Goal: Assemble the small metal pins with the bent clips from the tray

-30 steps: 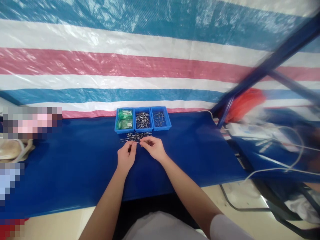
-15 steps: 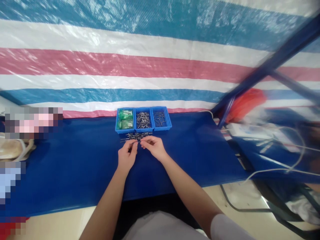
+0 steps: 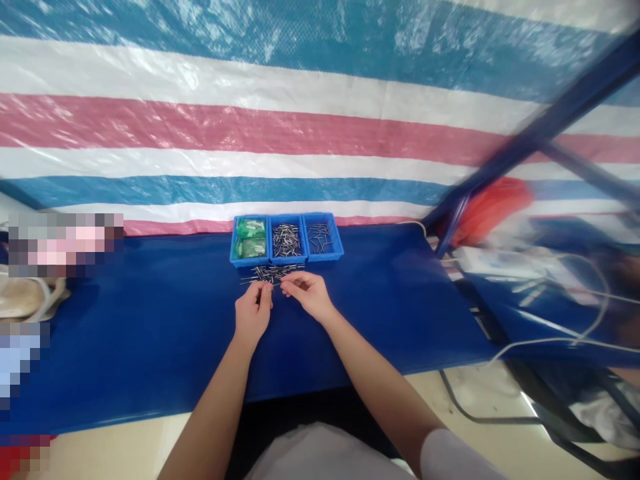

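My left hand (image 3: 254, 310) is closed in a pinch at the near edge of a loose pile of thin metal pins (image 3: 273, 272). Just to its right, my right hand (image 3: 310, 293) pinches too, and a thin metal piece shows between the two sets of fingertips. Behind the pile stand three joined blue bins. The left bin (image 3: 234, 250) holds green packets (image 3: 251, 248), the middle bin (image 3: 289, 261) many short metal pins, and the right bin (image 3: 325, 256) several thin metal pieces.
The bins stand on a blue table (image 3: 165, 333) before a striped plastic sheet (image 3: 250, 127). At the right are a blue frame post (image 3: 540, 133), a red bag (image 3: 493, 207) and white cables (image 3: 550, 339). Blurred-out items lie at the left edge.
My left hand has shifted slightly left, widening the small gap between the fingertips. My right hand looks almost unmoved.
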`<state>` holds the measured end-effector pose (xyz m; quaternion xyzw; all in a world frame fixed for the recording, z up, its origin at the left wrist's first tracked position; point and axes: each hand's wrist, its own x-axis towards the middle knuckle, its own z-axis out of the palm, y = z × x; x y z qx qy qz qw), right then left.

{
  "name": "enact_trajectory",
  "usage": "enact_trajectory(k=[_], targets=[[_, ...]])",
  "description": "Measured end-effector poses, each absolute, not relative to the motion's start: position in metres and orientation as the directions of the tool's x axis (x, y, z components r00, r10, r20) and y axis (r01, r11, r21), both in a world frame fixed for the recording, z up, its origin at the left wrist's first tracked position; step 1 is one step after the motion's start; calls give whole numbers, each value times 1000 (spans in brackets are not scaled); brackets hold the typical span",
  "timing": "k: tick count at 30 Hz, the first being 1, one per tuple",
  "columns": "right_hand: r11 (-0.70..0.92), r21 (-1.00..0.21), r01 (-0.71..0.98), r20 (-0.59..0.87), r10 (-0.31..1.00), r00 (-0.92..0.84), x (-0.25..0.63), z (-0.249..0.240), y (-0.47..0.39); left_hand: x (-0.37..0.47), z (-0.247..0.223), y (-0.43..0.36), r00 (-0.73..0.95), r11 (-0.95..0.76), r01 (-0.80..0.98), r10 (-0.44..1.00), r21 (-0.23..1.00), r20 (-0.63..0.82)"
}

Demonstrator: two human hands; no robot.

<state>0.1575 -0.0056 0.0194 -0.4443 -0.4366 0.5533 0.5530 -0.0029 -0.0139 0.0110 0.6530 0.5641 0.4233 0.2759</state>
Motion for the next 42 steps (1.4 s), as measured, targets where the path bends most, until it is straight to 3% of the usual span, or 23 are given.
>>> enact_trajectory(k=[10, 42], targets=[[-11, -976, -216, -15, 1000, 14, 159, 18, -5, -1, 10, -14, -12, -213, 437, 970, 874, 242], [37, -982, -187, 28, 998, 51, 161, 14, -5, -1, 11, -16, -4, -248, 478, 959, 843, 285]])
